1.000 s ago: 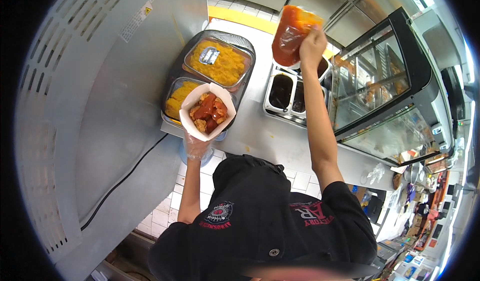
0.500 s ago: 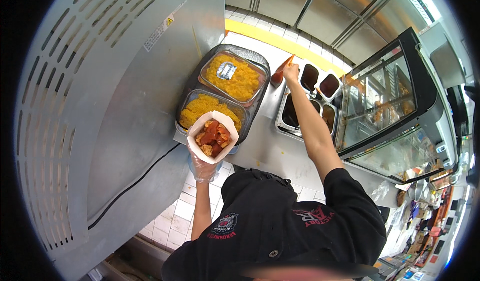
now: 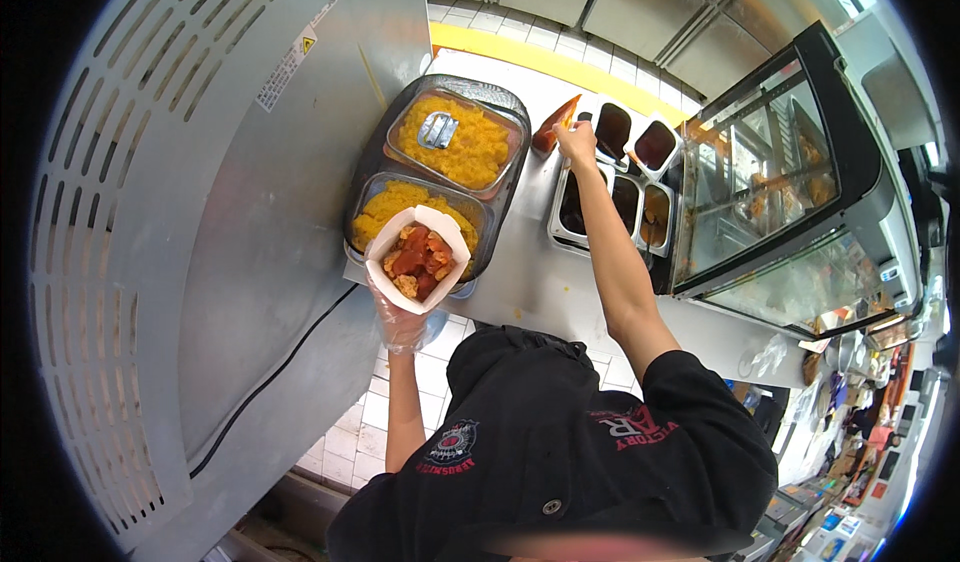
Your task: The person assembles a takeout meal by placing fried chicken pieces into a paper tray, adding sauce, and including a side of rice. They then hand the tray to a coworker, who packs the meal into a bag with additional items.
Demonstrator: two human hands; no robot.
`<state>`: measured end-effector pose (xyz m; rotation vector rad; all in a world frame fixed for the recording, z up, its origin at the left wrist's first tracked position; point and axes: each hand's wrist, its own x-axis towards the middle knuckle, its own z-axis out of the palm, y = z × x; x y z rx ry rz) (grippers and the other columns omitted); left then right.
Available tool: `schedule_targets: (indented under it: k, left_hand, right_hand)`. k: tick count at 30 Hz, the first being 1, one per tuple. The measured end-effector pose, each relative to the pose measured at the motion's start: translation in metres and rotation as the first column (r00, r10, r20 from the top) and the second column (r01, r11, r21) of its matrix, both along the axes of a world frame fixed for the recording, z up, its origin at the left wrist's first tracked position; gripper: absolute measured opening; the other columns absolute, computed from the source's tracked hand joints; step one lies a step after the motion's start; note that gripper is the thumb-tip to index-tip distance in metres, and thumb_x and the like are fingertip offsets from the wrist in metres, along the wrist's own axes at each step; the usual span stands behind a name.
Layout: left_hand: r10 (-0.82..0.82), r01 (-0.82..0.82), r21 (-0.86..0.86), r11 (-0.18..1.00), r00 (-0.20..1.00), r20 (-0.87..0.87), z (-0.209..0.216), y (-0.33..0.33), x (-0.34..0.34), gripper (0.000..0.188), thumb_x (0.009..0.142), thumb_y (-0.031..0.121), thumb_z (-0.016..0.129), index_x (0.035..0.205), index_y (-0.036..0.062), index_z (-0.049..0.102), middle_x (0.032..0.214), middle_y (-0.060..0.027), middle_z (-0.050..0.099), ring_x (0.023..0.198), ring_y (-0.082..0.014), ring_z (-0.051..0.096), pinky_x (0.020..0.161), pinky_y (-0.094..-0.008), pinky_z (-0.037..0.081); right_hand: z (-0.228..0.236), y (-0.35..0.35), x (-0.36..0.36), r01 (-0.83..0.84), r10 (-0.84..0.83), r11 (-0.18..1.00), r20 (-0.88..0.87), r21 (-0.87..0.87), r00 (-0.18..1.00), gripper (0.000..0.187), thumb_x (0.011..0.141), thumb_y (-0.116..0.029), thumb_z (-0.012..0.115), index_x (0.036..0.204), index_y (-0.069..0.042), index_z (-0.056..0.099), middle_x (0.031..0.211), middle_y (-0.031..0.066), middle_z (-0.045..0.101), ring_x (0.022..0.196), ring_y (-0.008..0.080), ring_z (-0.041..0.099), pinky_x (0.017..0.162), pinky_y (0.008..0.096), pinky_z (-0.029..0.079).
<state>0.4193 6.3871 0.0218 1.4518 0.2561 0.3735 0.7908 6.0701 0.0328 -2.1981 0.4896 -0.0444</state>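
At the near edge of the counter [image 3: 515,287], I am holding a white carton [image 3: 432,219] in my left hand [image 3: 400,320], which is wearing a clear plastic glove and curling around the carton's outer wall; inside, fried pieces [image 3: 418,262] are sitting under red sauce. Farther out and to the right, my bare right hand [image 3: 576,144] is pinching a pouch [image 3: 553,130] of red-orange sauce at its right side, fingers bent in together, and the pouch is leaning just left of some tubs [image 3: 566,232]; whether its lower end is pressing on the counter, I am not able to tell. My right forearm is reaching past those tubs, which are holding dark and brown sauces. Behind the carton, two clear trays [image 3: 510,160] of yellow food [image 3: 470,152] are lying in a black tray [image 3: 505,102], one farther out than the other, and a small silver rectangle [image 3: 438,130] is showing on top of the farther one. The carton is covering part of the nearer clear tray, and I am not able to tell whether the two are touching. On my left, a tall grey metal panel [image 3: 250,192] is rising beside the trays, with a black cable [image 3: 275,370] running along it, and on my right a black-framed glass display case [image 3: 760,167] is standing next to the tubs.
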Motion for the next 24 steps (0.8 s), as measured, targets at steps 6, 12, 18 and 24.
schedule_targets:
  k: [6,12,18,24]
  left_hand:
    - [-0.022,0.024,-0.055,0.998,0.999,0.035,-0.004,-0.008,0.001,0.126,0.062,0.003,0.096,0.16,0.0107,0.017,0.152,-0.0145,0.039,0.141,-0.029,0.044,0.115,-0.0414,0.044]
    - [-0.21,0.21,0.022,0.978,0.976,0.049,0.021,-0.039,0.025,0.124,0.063,0.004,0.096,0.159,0.0099,0.019,0.151,-0.0139,0.041,0.14,-0.028,0.045,0.115,-0.0408,0.045]
    - [-0.596,0.593,0.067,0.803,0.801,0.049,0.057,-0.112,0.044,0.121,0.063,0.005,0.097,0.158,0.009,0.021,0.151,-0.0132,0.042,0.138,-0.027,0.047,0.114,-0.0402,0.046]
    - [-0.99,0.981,0.136,0.138,0.136,0.025,0.096,-0.273,-0.008,0.119,0.064,0.006,0.097,0.157,0.0081,0.023,0.151,-0.0125,0.043,0.137,-0.026,0.049,0.113,-0.0397,0.046]
  right_hand:
    - [0.032,-0.004,-0.02,0.008,0.016,0.971,0.1,-0.238,0.995,0.069,0.081,-0.044,0.083,0.124,0.006,0.062,0.114,0.0251,0.072,0.092,0.0311,0.075,0.087,0.0397,0.057]
    - [0.115,-0.023,-0.16,-0.39,0.192,0.842,0.468,0.374,0.863,0.049,0.099,-0.009,0.069,0.14,0.004,0.045,0.137,0.0323,0.059,0.126,0.0294,0.063,0.104,0.0377,0.052]
    - [0.131,-0.081,-0.328,-0.623,0.579,0.725,0.229,0.293,0.782,0.074,0.089,-0.012,0.078,0.154,-0.015,0.043,0.152,0.0048,0.052,0.136,0.0228,0.053,0.108,0.0424,0.048]
    - [0.105,-0.15,-0.517,-0.385,0.24,0.862,0.403,0.33,0.883,0.117,0.074,-0.011,0.09,0.165,-0.012,0.017,0.162,0.0117,0.033,0.149,0.0236,0.035,0.116,0.042,0.042]
